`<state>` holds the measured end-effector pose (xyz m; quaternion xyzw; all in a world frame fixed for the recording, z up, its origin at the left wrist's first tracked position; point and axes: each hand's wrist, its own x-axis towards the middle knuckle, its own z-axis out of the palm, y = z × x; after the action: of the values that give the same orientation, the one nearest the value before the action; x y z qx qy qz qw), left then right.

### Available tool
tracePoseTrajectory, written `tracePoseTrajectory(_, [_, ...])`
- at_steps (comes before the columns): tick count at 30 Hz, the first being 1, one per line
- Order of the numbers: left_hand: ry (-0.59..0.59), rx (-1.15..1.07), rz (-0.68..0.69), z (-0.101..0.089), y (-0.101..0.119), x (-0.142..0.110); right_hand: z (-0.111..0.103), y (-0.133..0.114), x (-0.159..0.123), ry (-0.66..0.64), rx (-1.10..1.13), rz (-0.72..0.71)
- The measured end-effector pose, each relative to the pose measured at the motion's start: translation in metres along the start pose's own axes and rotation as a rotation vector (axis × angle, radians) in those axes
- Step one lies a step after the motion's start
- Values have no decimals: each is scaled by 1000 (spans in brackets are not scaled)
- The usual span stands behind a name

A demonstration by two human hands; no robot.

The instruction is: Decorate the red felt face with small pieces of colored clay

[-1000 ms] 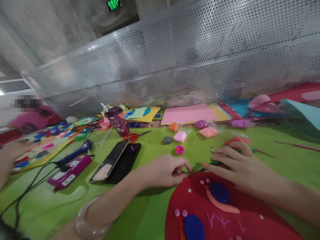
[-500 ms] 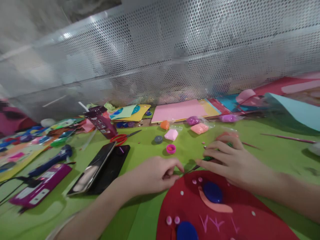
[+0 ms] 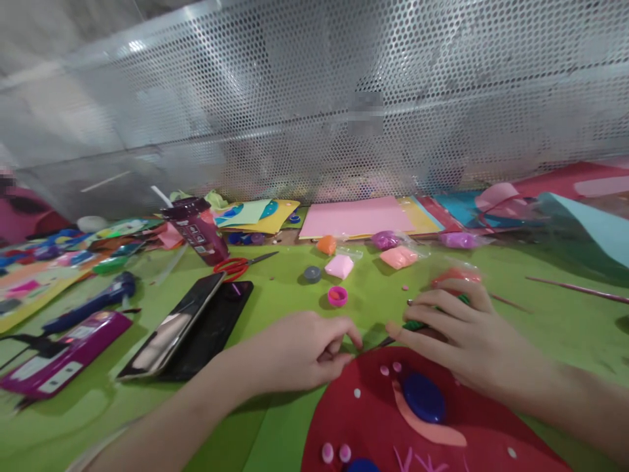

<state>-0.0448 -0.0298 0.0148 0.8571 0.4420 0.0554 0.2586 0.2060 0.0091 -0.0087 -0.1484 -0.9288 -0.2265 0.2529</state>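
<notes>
A large red rounded paper piece (image 3: pixel 373 419) lies at the lower right, decorated with blue discs, a peach curved strip, pink and white dots and pink strokes. My left hand (image 3: pixel 314 351) has curled fingers, with thumb and index at the red piece's upper left edge. Whatever is between those fingertips is too small to make out. Over the far edge, my right hand (image 3: pixel 457 328) covers a green-handled tool (image 3: pixel 414 324). Its thin dark pointed end shows towards the left fingertips, while the palm hides the rest of the handle.
Behind the hands are an open pink cap (image 3: pixel 337 296), a grey lid (image 3: pixel 312 274) and several bags of coloured clay (image 3: pixel 339 267). To the left are red scissors (image 3: pixel 232 267), a tilted phone (image 3: pixel 179 328), a purple cup (image 3: pixel 199 233) and a power strip (image 3: pixel 66 360). A perforated metal panel (image 3: pixel 304 98) stands behind.
The view has shifted slightly, and the red piece sits a little lower in it. Both hands keep nearly the same poses; the green-handled tool remains under the right hand.
</notes>
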Motion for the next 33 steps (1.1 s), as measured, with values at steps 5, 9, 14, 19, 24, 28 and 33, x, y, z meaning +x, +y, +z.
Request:
tracePoseTrajectory(5, [9, 22, 13, -1, 1, 0, -1, 1, -1, -22, 16, 6])
tracePoseTrajectory(9, [16, 28, 23, -1, 0, -1, 3, 3, -3, -4, 21, 1])
tracePoseTrajectory(14, [35, 59, 41, -1, 1, -1, 3, 3, -5, -16, 4, -1])
tracePoseTrajectory(19, [97, 67, 53, 1, 1, 2, -3, 1, -2, -28, -2, -4])
tracePoseTrajectory(24, [111, -3, 45, 2, 0, 7, -5, 1, -1, -27, 24, 9])
tracePoseTrajectory(28, [76, -70, 47, 2, -1, 12, -3, 1, 0, 64, 33, 53])
tracePoseTrajectory(33, [51, -95, 60, 2, -1, 16, -1, 2, 0, 170, 44, 113])
